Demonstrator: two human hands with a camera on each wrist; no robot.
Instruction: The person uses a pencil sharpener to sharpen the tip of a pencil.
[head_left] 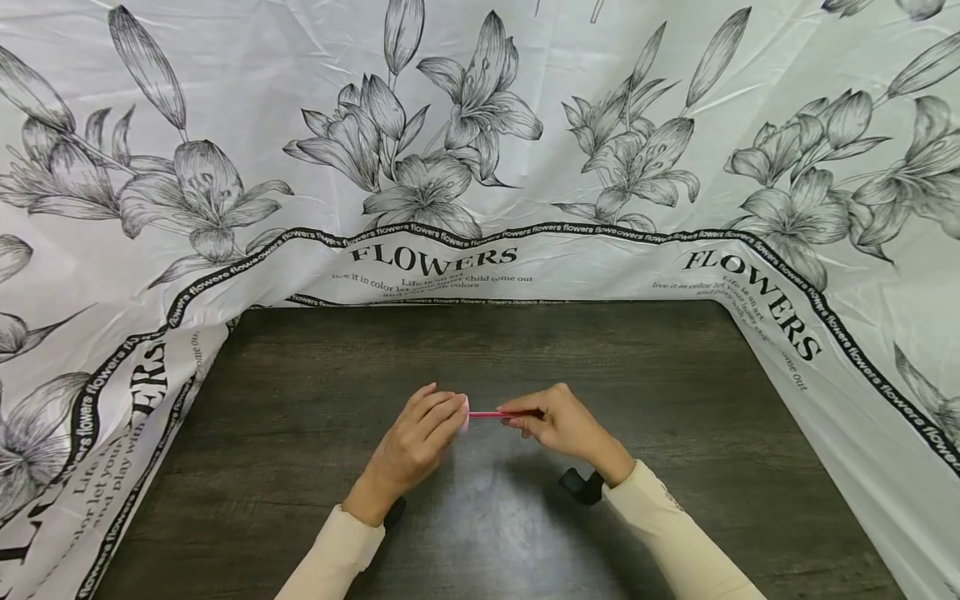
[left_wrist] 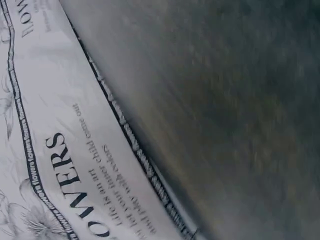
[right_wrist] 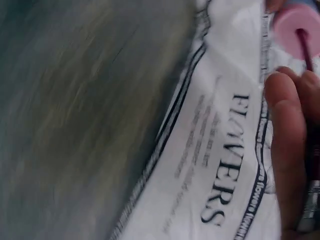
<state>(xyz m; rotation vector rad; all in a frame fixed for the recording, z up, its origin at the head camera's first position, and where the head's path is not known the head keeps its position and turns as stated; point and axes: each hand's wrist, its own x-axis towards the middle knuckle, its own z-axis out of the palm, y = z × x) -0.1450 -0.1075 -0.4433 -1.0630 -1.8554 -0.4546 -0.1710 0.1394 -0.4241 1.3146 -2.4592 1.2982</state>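
Note:
In the head view my left hand (head_left: pixel 425 433) grips a pencil sharpener (head_left: pixel 465 414), its fingers covering most of it. My right hand (head_left: pixel 558 423) pinches a thin red pencil (head_left: pixel 487 414) between thumb and fingers. The pencil lies level between the two hands, one end inside the sharpener. In the right wrist view the sharpener's round pink face (right_wrist: pixel 286 31) shows with the pencil going into its central hole. A silver band (right_wrist: pixel 312 200) appears farther back along the pencil, beside the right thumb. The left wrist view shows neither the left hand nor what it holds.
Both hands are above a dark wood-grain table (head_left: pixel 315 358). White cloth (head_left: pixel 600 275) printed with flowers and lettering hangs behind the table and along both sides. A black strap piece (head_left: pixel 581 486) sits under the right wrist.

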